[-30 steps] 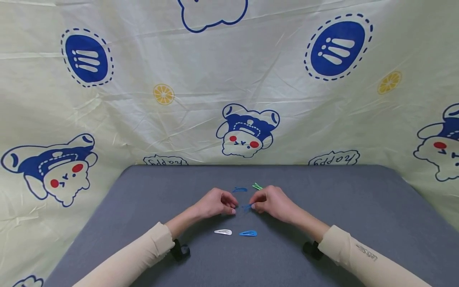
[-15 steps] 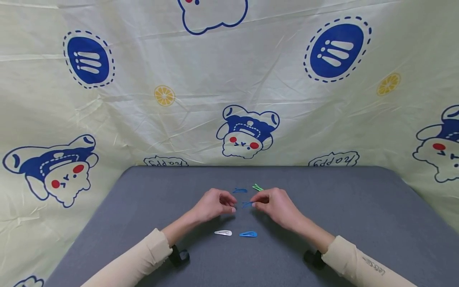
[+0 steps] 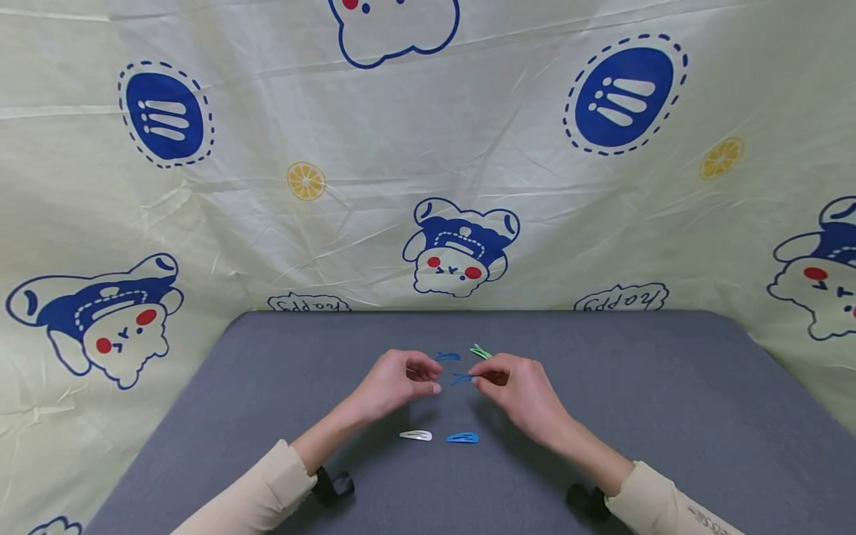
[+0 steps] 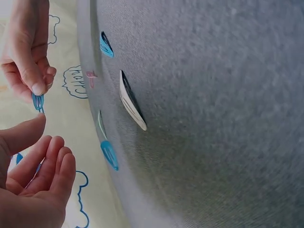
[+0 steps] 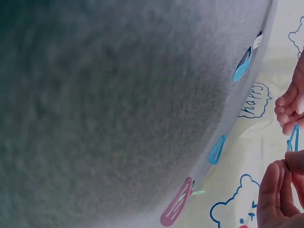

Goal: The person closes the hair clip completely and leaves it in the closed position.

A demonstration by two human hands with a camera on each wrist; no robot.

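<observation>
My right hand pinches one end of a blue snap hair clip between thumb and fingertips, above the table. The clip's two legs stand apart in a narrow V pointing left. My left hand is just left of it, thumb and fingers loosely parted with nothing between them. In the left wrist view, the left thumb comes right up to the clip's free end. Behind the hands lie another blue clip and a green clip, partly covered by the right hand.
Nearer the body, a white hair clip and a flat blue hair clip lie side by side on the grey table. A pink clip shows in the right wrist view. A printed curtain hangs behind the table.
The right hand has shifted slightly right with the blue clip, whose spread legs now show more clearly. The left hand has drawn a little away to the left. The clips on the table stay put.
</observation>
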